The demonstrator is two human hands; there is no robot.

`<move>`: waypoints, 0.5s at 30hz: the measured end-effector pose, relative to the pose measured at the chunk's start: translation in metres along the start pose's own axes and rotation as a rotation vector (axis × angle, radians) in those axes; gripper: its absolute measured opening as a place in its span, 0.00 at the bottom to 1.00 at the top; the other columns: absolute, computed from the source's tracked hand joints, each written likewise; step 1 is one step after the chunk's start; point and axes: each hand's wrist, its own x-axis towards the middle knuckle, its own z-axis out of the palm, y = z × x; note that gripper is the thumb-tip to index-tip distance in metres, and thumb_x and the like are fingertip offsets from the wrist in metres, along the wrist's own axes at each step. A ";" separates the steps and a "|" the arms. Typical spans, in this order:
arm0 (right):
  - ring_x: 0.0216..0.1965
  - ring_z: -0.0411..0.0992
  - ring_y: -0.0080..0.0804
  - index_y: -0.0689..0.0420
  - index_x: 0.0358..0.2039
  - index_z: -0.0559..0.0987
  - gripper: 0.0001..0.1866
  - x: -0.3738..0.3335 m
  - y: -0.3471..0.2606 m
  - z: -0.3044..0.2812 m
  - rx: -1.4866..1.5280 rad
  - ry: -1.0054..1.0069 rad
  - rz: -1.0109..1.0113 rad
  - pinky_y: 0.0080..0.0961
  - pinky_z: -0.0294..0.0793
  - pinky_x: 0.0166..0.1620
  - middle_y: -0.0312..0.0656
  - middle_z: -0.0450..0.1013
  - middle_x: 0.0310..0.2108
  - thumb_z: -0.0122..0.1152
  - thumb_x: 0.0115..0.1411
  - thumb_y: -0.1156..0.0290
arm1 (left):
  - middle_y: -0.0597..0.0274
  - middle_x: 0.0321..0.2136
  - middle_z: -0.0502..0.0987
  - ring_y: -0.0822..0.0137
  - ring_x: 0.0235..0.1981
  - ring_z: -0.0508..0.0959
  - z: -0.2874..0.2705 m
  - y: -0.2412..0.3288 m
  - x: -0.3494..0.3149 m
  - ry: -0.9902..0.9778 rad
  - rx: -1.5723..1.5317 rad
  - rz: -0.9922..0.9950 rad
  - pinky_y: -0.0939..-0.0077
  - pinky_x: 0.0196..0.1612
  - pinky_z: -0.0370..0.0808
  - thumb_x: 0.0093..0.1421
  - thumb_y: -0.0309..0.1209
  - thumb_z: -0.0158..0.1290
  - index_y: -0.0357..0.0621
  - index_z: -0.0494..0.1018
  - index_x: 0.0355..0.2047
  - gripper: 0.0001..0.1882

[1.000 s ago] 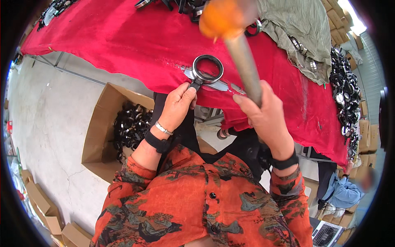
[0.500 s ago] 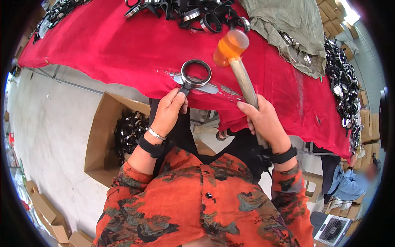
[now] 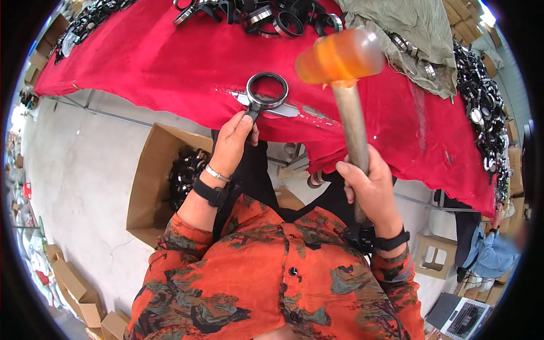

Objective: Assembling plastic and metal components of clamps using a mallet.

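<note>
My left hand (image 3: 233, 139) is closed around the short black handle of a ring-shaped part (image 3: 267, 105), black with a silvery band. Its round end lies at the table's front edge, over a torn strip (image 3: 289, 110) of the red cloth where a pale surface shows. My right hand (image 3: 371, 184) grips the wooden handle of a mallet (image 3: 352, 122). The mallet's translucent orange head (image 3: 339, 56) is raised above the cloth, right of the ring part, and slightly blurred.
The red-covered table (image 3: 153, 68) holds a heap of similar ring parts (image 3: 272, 20) at the back and a grey-green cloth (image 3: 411, 34). More parts fill a cardboard box (image 3: 144, 192) below left. Another person (image 3: 490, 252) in blue is at far right.
My right hand has lifted the mallet, and its head has swung up and to the right, away from the ring part. The left hand keeps its hold with little movement.
</note>
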 end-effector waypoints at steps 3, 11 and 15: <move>0.20 0.69 0.24 0.61 0.33 0.69 0.16 -0.007 0.016 0.005 -0.259 0.119 -0.255 0.24 0.69 0.24 0.41 0.71 0.21 0.65 0.55 0.65 | 0.65 0.22 0.69 0.73 0.26 0.70 0.000 0.004 -0.003 -0.002 0.017 -0.014 0.78 0.33 0.67 0.68 0.40 0.41 0.41 0.68 0.30 0.16; 0.21 0.73 0.24 0.62 0.32 0.69 0.17 0.000 -0.001 0.016 -0.346 0.090 -0.161 0.24 0.71 0.26 0.42 0.73 0.19 0.67 0.53 0.67 | 0.66 0.22 0.70 0.74 0.25 0.70 0.002 0.003 0.002 -0.003 0.037 0.015 0.78 0.33 0.68 0.67 0.40 0.42 0.42 0.68 0.29 0.16; 0.23 0.74 0.43 0.62 0.33 0.67 0.19 0.011 -0.020 0.033 -0.592 0.038 -0.365 0.34 0.71 0.27 0.50 0.72 0.21 0.67 0.53 0.63 | 0.66 0.19 0.69 0.74 0.23 0.70 0.009 0.006 0.000 0.044 -0.009 0.002 0.79 0.29 0.69 0.67 0.35 0.42 0.40 0.67 0.27 0.14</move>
